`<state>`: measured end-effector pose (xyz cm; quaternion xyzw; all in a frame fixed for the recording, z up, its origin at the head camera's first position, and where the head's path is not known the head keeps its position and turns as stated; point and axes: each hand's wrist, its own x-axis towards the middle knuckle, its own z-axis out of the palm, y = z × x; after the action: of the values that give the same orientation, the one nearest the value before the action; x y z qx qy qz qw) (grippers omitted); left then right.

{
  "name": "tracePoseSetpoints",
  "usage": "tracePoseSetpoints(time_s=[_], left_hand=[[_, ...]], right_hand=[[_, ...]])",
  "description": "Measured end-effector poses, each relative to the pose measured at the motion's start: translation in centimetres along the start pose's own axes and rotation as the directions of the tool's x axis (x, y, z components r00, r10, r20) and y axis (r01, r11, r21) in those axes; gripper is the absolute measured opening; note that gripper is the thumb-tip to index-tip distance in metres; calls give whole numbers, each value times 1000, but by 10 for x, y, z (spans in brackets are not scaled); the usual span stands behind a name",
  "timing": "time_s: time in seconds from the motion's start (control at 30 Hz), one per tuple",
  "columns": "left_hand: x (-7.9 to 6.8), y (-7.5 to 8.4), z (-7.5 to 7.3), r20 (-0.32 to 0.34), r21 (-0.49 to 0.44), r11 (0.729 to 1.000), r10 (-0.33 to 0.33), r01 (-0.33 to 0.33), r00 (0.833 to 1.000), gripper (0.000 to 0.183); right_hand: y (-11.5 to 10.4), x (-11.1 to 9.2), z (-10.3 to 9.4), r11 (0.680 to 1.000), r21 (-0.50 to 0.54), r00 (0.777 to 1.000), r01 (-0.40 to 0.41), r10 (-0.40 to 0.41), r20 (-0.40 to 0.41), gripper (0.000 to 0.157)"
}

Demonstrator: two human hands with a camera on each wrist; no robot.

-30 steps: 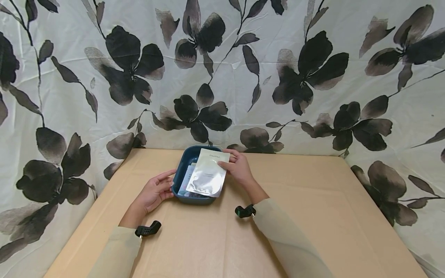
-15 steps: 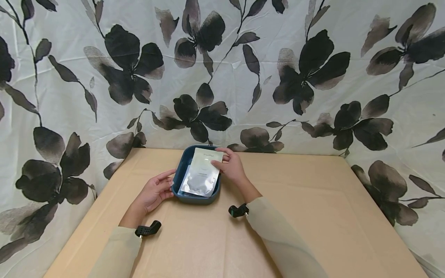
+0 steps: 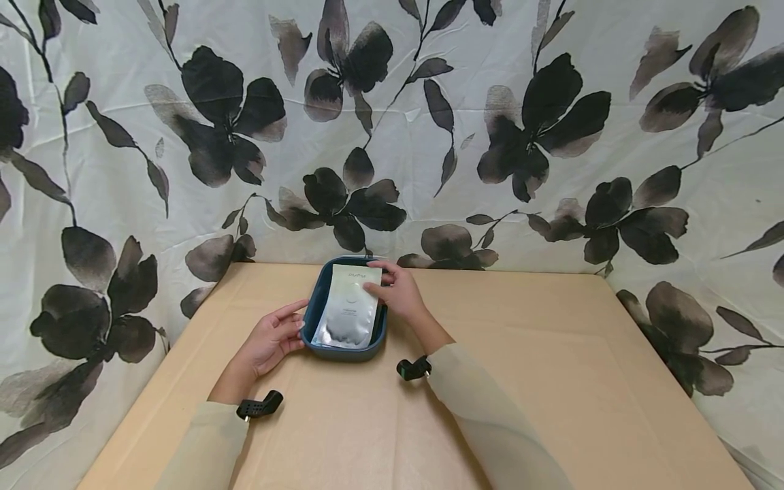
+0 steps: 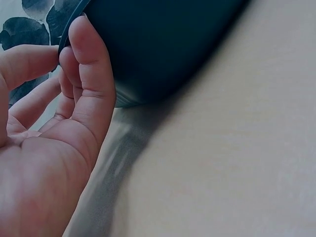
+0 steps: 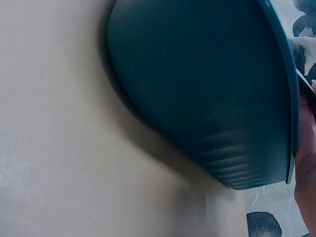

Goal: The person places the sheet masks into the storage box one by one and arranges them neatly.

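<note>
A dark blue-green plastic bin [image 3: 346, 354] stands near the table's back edge. My left hand [image 3: 277, 338] holds the bin's left side, with the fingertips at its rim in the left wrist view. Inside the bin, a silvery sheet mask packet [image 3: 348, 309] with a pale top lies tilted over whatever is beneath it. My right hand [image 3: 401, 292] pinches the packet's upper right edge, thumb on top, over the bin's right rim. In the right wrist view the bin's outer wall [image 5: 197, 79] hides most of that hand.
The bin rests on a tan table [image 3: 520, 381]. Behind it hangs a white cloth [image 3: 441, 41] printed with dark flowers. Both wrists wear a black camera on a band, below beige sleeves [image 3: 496, 415].
My right hand has moved left with the packet, which has gone from overhanging the bin's right side to lying within it. The blue item seen beneath is now covered. My left hand has stayed put.
</note>
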<state>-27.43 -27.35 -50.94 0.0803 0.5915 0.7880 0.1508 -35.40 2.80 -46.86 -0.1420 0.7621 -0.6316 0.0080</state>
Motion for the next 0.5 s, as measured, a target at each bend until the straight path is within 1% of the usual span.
tracePoseSetpoints(time_s=[0.17, 0.4, 0.5], left_hand=[[0, -1, -2, 6, -4, 1000, 1, -1, 1000, 61], [-1, 0, -2, 0, -8, 1000, -5, 5, 1000, 61], [-1, 0, -2, 0, -8, 1000, -10, 10, 1000, 62]], right_hand=[[-1, 2, 1, 999, -45, 1000, 2, -1, 8, 47], [-5, 4, 3, 997, -67, 999, -27, 30, 35, 51], [-6, 5, 5, 992, -124, 999, -23, 28, 32, 50]])
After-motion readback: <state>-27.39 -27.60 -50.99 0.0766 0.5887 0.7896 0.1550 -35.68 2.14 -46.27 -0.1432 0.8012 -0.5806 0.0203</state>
